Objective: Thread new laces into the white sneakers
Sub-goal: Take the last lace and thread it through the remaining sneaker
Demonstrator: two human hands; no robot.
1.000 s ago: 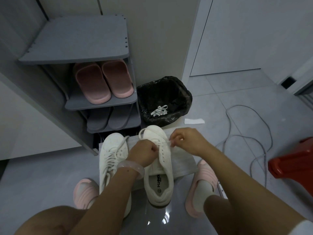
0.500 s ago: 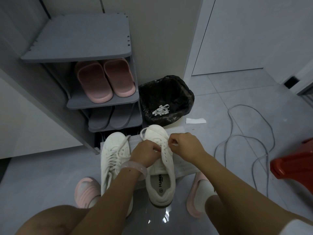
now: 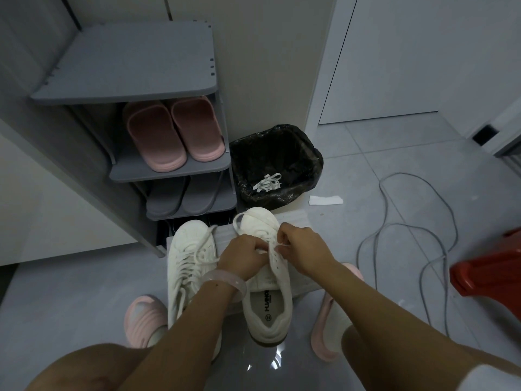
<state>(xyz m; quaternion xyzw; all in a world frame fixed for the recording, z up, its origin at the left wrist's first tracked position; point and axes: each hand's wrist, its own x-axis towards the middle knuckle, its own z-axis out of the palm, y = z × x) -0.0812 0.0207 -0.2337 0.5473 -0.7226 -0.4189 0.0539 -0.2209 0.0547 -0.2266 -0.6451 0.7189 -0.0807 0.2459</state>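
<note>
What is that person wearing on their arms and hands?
Both forearms are bare, with no sleeves and no gloves. The left hand has a pale pink, see-through bangle around its wrist. The right hand wears nothing: no ring, watch or band shows.

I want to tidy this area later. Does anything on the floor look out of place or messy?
Yes. A grey cable lies in loose loops across the floor tiles on the right, where a foot could catch it. A white paper scrap lies on the floor beside the black-lined bin. A white lace lies inside that bin.
</note>
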